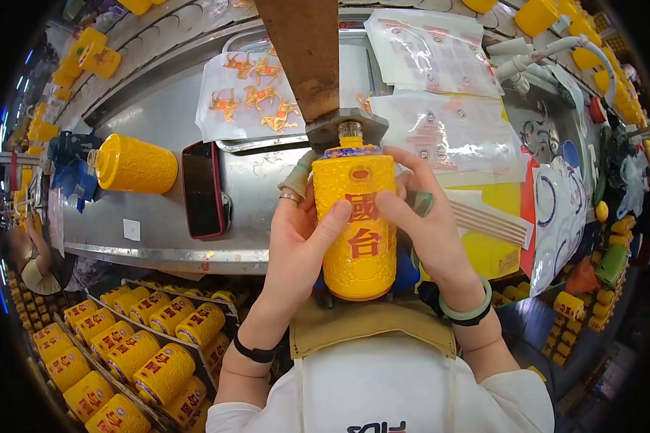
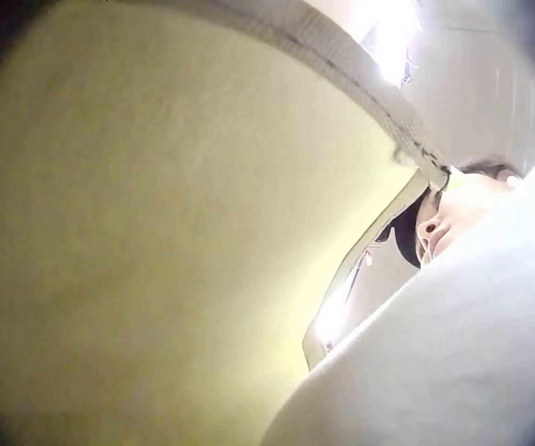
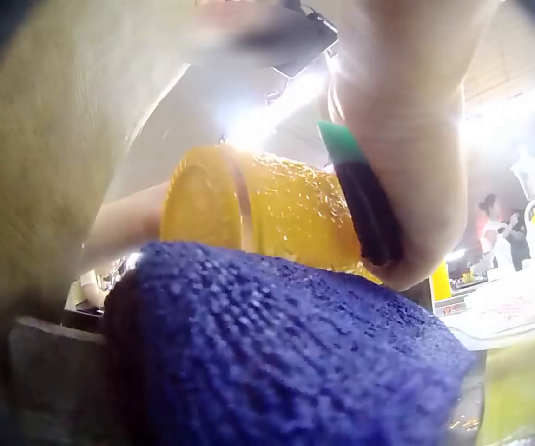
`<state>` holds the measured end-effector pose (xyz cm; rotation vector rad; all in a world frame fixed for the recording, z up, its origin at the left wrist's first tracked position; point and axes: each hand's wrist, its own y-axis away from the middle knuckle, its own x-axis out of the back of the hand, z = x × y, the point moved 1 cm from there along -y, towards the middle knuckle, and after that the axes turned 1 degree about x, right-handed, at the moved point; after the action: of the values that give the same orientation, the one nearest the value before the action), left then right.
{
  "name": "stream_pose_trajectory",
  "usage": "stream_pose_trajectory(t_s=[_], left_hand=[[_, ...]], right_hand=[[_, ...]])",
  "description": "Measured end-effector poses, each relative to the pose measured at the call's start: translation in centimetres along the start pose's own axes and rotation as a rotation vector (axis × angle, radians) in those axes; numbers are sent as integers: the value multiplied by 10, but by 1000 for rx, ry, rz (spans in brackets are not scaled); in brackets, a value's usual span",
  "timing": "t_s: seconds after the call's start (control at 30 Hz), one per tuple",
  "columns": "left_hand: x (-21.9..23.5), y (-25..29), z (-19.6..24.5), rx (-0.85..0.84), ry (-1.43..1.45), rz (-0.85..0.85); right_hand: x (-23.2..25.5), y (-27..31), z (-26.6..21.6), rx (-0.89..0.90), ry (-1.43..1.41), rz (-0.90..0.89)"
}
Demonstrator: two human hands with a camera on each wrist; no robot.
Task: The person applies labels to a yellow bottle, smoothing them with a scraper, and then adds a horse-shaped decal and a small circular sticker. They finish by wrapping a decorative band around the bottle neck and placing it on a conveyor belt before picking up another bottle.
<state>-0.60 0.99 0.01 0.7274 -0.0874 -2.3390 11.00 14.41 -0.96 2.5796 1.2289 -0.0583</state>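
Observation:
A yellow embossed bottle [image 1: 357, 267] with red characters and a clear glass neck lies in front of the person's body, neck pointing away. From its left side the left hand [image 1: 290, 238] grips it, thumb pressed on the front beside the lettering; wrapping covers some of its fingers. The right hand [image 1: 435, 231] holds the opposite side, thumb on the upper character. A small green and black piece [image 3: 365, 200] is tucked at its fingers. Beneath the bottle is a blue textured pad [image 3: 286, 344]. Only apron, clothing and part of a face show in the left wrist view.
A brown post [image 1: 300, 58] rises just beyond the bottle's neck. On the metal table are golden horse-shaped decals [image 1: 260, 95], printed sheets [image 1: 440, 130], a dark red-rimmed phone [image 1: 204, 189] and another yellow bottle [image 1: 139, 164]. Racks of yellow bottles [image 1: 165, 372] stand at lower left.

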Motion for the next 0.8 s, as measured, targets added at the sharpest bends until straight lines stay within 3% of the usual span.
stream_pose_trajectory(t_s=[0.7,0.8], left_hand=[[-3,0,0,-32,-13,41],[-3,0,0,-69,-42,-4]], right_hand=[[4,-3,-13,1,-31,-31],[5,-14,-23,42,70,-27]])
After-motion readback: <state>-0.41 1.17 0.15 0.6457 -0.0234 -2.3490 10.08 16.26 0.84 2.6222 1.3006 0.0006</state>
